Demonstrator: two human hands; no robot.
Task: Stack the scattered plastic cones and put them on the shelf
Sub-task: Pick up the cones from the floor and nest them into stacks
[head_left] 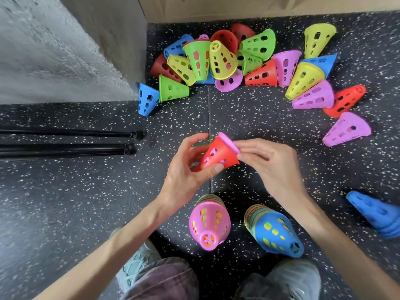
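My left hand [188, 167] grips a red cone [218, 155] above the floor, its narrow end towards my palm. A pink cone's rim [229, 142] shows at the red cone's wide end, nested inside it. My right hand [266, 161] pinches that wide end. Below my hands stand two tall stacks: one topped by a pink cone [208, 224], one topped by a blue cone [276, 232]. Several loose cones in red, green, yellow, blue and pink [223, 59] lie scattered on the floor ahead, near the wooden shelf base [216, 9].
A blue cone stack [376, 213] lies on its side at the right edge. Two black poles [65, 140] lie on the speckled rubber floor at left. A grey wall [54, 50] fills the upper left. My knees and shoes are at the bottom.
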